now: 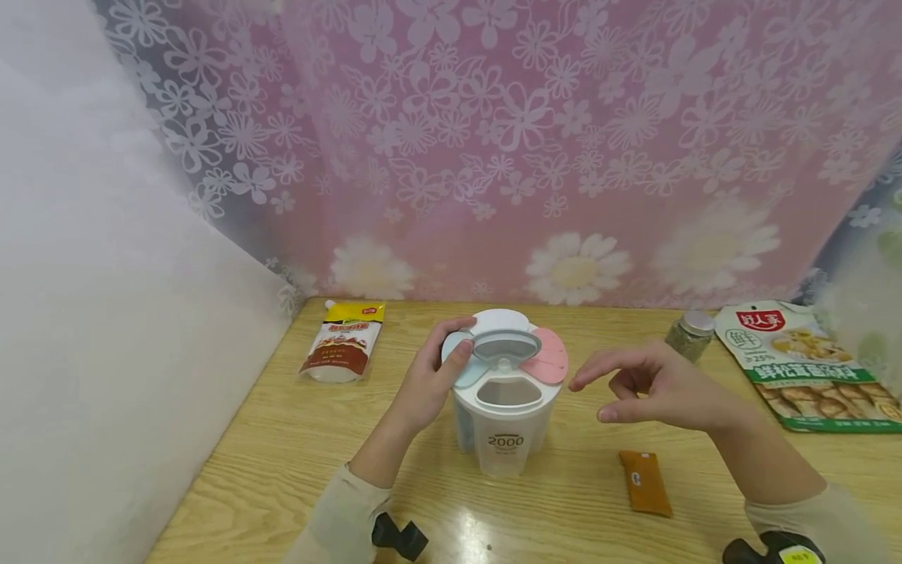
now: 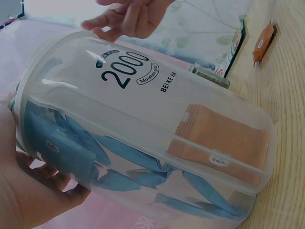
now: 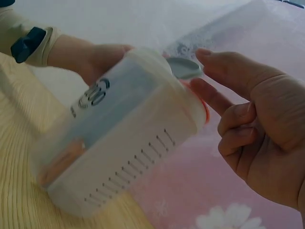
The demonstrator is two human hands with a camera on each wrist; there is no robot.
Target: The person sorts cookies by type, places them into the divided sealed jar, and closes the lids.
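Note:
A clear storage canister (image 1: pixel 503 442) marked 2000 stands upright on the table, its top split into several coloured lids. The grey flap (image 1: pixel 506 345) over the front compartment is raised, exposing the opening. My left hand (image 1: pixel 431 374) grips the canister's left side at the top, thumb over the light blue lid (image 1: pixel 461 362). Through the wall show blue packets (image 2: pixel 128 150) in one compartment and an orange packet (image 2: pixel 224 138) at the bottom of the front one. My right hand (image 1: pixel 651 384) hovers right of the pink lid (image 1: pixel 548 356), holding nothing, index finger and thumb apart, other fingers bent.
Another orange packet (image 1: pixel 646 482) lies on the table (image 1: pixel 275 478) below my right hand. Behind that hand are a small jar (image 1: pixel 689 337) with a metal cap and a large green-and-white food pouch (image 1: pixel 810 368). A yellow, white and brown pouch (image 1: pixel 343 342) lies at the back left.

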